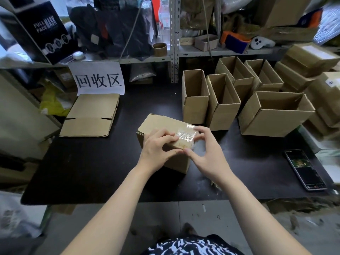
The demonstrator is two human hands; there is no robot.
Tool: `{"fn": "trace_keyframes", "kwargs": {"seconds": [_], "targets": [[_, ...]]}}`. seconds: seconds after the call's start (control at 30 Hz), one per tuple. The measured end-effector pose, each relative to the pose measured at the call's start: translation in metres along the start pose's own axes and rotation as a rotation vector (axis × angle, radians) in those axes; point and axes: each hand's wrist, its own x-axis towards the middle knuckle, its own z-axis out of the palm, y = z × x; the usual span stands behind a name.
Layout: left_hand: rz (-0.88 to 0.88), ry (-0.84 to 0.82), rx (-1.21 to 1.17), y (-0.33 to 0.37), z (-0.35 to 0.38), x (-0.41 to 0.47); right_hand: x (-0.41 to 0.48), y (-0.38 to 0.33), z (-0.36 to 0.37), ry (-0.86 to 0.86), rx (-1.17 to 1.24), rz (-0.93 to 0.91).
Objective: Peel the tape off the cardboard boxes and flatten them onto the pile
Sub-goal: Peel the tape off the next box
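Observation:
A closed cardboard box stands on the black table in front of me, with clear tape across its top near corner. My left hand grips the box's near edge, thumb under and fingers on top beside the tape. My right hand is at the taped corner, thumb and fingertips curled round the tape's edges. A pile of flattened boxes lies at the table's left, below a white paper sign.
Several open, upright cardboard boxes stand at the back right, a larger box in front of them. A phone lies at the right edge. Cluttered shelves rise behind the table.

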Motion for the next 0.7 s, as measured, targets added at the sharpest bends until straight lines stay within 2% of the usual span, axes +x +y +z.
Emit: {"fn": "trace_keyframes", "kwargs": {"seconds": [0.1,0.2,0.63,0.7], "targets": [[0.007,-0.013,0.008,-0.001,0.000,-0.002,0.002,0.000,0.008,0.089,-0.086,-0.012],[0.005,-0.013,0.020,-0.002,0.001,-0.004,0.002,0.002,0.018,0.121,-0.071,-0.039],[0.003,0.043,-0.110,-0.008,0.009,-0.004,-0.008,0.011,0.023,0.017,0.096,-0.053],[-0.022,0.055,-0.132,-0.012,0.008,-0.004,-0.010,0.011,0.023,0.017,0.183,-0.052]]}}
